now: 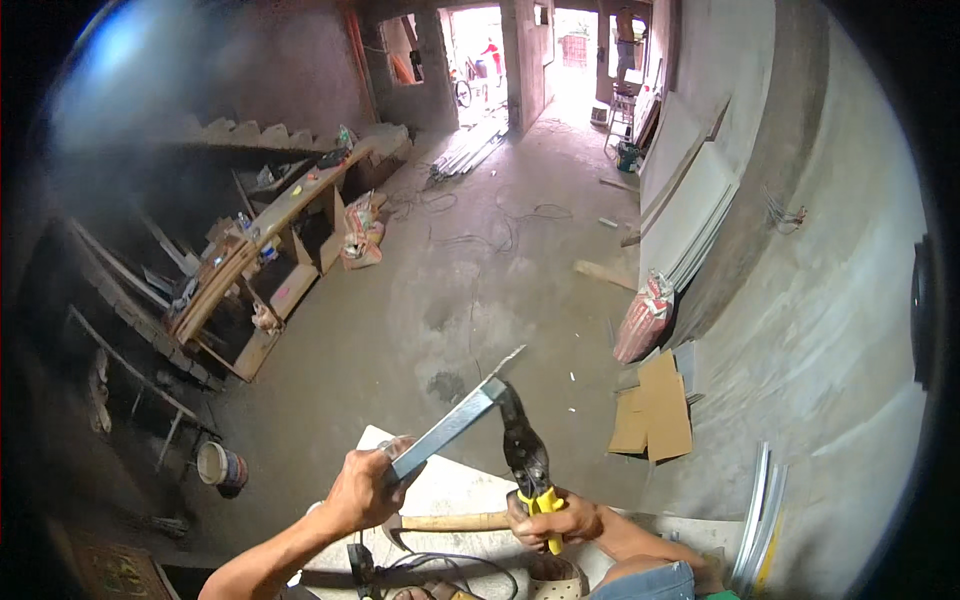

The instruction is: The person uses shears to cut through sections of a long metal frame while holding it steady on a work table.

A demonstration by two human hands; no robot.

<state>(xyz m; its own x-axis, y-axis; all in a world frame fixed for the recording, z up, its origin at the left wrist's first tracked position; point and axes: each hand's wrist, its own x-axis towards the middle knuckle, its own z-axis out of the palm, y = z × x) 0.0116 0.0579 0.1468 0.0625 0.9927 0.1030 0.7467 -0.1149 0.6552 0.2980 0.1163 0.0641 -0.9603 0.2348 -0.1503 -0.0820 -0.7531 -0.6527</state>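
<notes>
My left hand [368,492] is closed around one end of a short grey metal channel [440,432], which slants up and to the right. A thin jagged strip [508,360] sticks out past its far end. In my right hand [562,520] are black tin snips [522,442] with yellow handles, fingers wrapped round the grips. The snips' dark head touches or overlaps the channel's far end; whether the jaws bite the metal I cannot tell. Below both hands a wooden-handled hammer [455,522] lies on a pale board [450,484].
Black cable [480,562] loops by my feet, near a tan clog [556,580]. On the left stand a bucket [220,466] and a cluttered wooden counter [285,215]. Cardboard [664,405], a red-and-white sack [645,318] and leaning panels [690,225] line the right. Metal strips [757,520] stand at lower right.
</notes>
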